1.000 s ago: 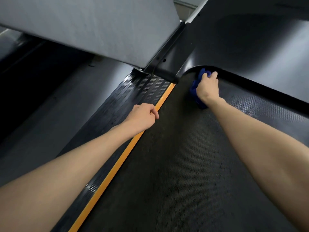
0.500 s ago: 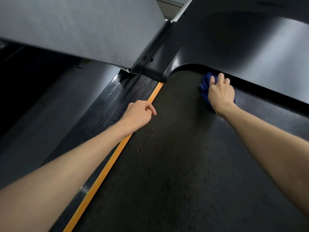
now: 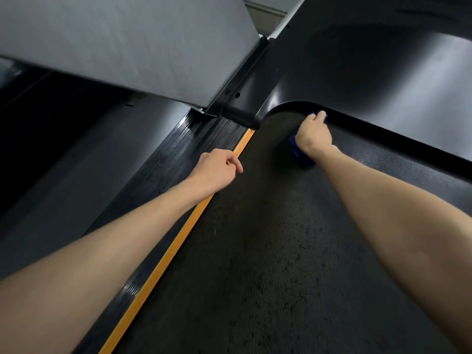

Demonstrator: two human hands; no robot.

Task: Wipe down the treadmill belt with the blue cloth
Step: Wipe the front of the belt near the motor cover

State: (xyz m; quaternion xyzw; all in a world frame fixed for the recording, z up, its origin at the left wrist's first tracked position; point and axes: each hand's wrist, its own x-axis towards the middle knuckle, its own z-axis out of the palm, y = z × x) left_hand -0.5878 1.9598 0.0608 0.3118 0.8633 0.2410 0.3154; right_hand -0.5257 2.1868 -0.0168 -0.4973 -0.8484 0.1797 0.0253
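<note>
Treadmill belt [image 3: 268, 251] — right hand [image 3: 315, 135] apparently grips blue cloth [image 3: 297, 150] there.

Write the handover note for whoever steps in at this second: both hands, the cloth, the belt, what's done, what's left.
Right grip: holds the cloth and presses it on the belt at its far end, close to the edge of the cover.
Left grip: fingers curled, holds nothing, rests at the orange strip beside the belt.
Done: wiping is under way near the far left corner. How much is already clean cannot be told.
Left: the near belt shows dark specks. Probably work the cloth back toward you across the full width.
</note>
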